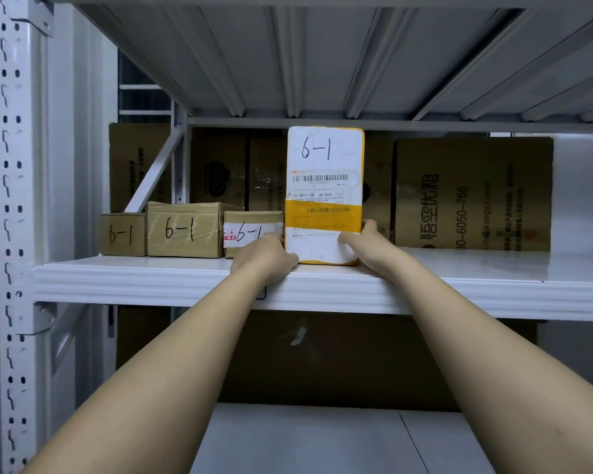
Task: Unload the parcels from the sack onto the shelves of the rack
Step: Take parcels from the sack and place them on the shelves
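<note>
The rack (18, 200) is white painted metal, its shelf (185, 278) smooth with a slight sheen. The upright parcel (324, 195) is yellow padded plastic under a white paper label. The small boxes (182, 230) are matt brown cardboard, one wrapped in glossy tape.

"6-1" on yellow parcel (324, 196), three boxes (185, 230)

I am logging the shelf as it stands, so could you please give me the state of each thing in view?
yellow parcel: upright on shelf, marked 6-1
left hand: grips its left edge
right hand: grips its right edge
three small boxes: closed, in a row, marked 6-1
</note>
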The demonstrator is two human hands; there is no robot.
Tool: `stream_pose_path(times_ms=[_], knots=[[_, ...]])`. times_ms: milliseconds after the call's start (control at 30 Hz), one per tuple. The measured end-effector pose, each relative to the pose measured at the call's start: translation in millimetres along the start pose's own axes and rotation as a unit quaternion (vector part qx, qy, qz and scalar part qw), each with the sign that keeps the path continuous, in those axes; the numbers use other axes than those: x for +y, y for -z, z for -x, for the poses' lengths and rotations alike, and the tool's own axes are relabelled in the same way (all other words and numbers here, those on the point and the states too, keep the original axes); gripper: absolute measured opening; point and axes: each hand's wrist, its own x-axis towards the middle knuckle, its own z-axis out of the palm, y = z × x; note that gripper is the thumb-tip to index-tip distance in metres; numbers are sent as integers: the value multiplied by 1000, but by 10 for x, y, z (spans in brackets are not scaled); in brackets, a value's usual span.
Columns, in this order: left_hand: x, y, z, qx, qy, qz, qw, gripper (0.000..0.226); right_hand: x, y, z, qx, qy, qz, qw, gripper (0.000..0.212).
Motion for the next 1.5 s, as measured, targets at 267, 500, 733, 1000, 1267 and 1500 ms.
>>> stream_pose_path(times_ms=[267, 500, 733, 1000, 1267, 1500], knots=[[59, 32, 243, 263, -53, 150, 951, 14, 11, -4, 185, 279, 85, 64, 954, 45], [169, 34, 675, 230, -67, 168, 956, 12, 64, 60, 643, 268, 139, 143, 943, 25], [827, -42, 1295, 69, -37, 56, 995, 23, 284, 614, 1260, 192, 144, 245, 939, 22], [1874, -625, 2351, -83, -24, 58, 995, 26, 1067, 1620, 2242, 121, 52, 306, 943, 17], [3028, -1517, 3239, -164, -88, 24, 982, 24, 2131, 2591, 3080, 78, -61, 376, 921, 23], [3931, -2518, 3747, -273, -166, -3, 947, 16, 3102, 3342, 3610, 71, -185, 397, 896, 23]])
